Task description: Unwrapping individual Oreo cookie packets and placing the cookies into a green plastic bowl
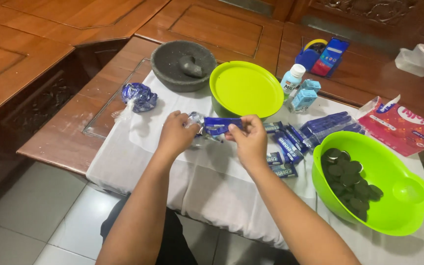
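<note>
**Two hands pinch a blue biscuit packet over the white cloth**

Both hands meet above the white cloth [207, 181] that covers the wooden table [60, 137]. The left hand [175, 133] and the right hand [249, 137] each pinch one end of a small blue foil biscuit packet [218, 125], fingers curled and thumbs pressed on top; the packet hangs just above the cloth, in front of the round lime-green plastic lid [246, 88].

Just right of the right hand lies a loose heap of the same blue packets [285, 147], and behind it a stack of more [327, 126]. Further right sits a lime-green plastic bowl [398, 216] holding dark round sandwich biscuits [349, 179]. A crumpled ball of blue wrappers [139, 96] lies at the cloth's left edge, well apart from the hands. Behind stands a grey stone mortar with its pestle [182, 66], and near the lid a small white bottle with a blue label [292, 78] beside two small blue cartons [304, 95]. A red and white pouch [396, 125] lies at far right.
</note>
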